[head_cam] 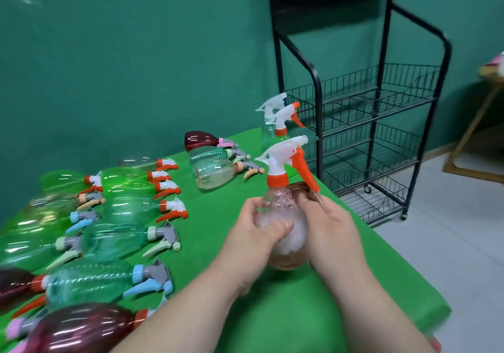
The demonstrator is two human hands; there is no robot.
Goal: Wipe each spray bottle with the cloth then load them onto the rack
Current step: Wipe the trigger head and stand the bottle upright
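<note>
The person held a clear spray bottle [278, 201] with an orange trigger upright, just above the green table [300, 311] near its right edge. The left hand [256, 232] gripped the bottle's round body from the left, its fingers curled narrowly round the far side and its thumb [283, 226] pressed across the front. The right hand [332, 230] closed on the bottle's right side, its fingers bent tightly and pinching a brownish cloth [311, 193] against the shoulder below the trigger. How much of the cloth lay behind the bottle could not be told. Many other spray bottles [131, 205] lay on their sides in rows to the left, and two more [283, 123] stood upright at the far corner, near the black wire rack [381, 134].
</note>
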